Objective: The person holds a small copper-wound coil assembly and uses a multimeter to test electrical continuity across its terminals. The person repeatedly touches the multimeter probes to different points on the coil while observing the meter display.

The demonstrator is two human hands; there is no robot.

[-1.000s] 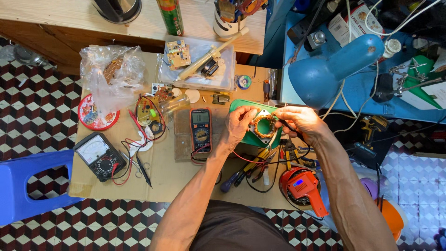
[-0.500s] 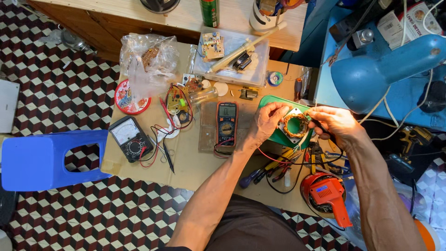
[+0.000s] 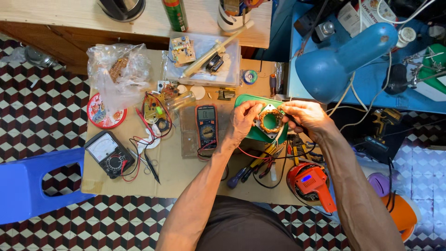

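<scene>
We hold the motor coil (image 3: 270, 122) in both grips, left hand (image 3: 241, 122) and right hand (image 3: 306, 118) clenched around it above the green tray (image 3: 245, 100), just right of the orange meter (image 3: 206, 126).

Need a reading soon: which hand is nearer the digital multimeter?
Left. The left hand sits just right of the digital multimeter, holding the motor stator; the right hand is beyond the stator.
</scene>
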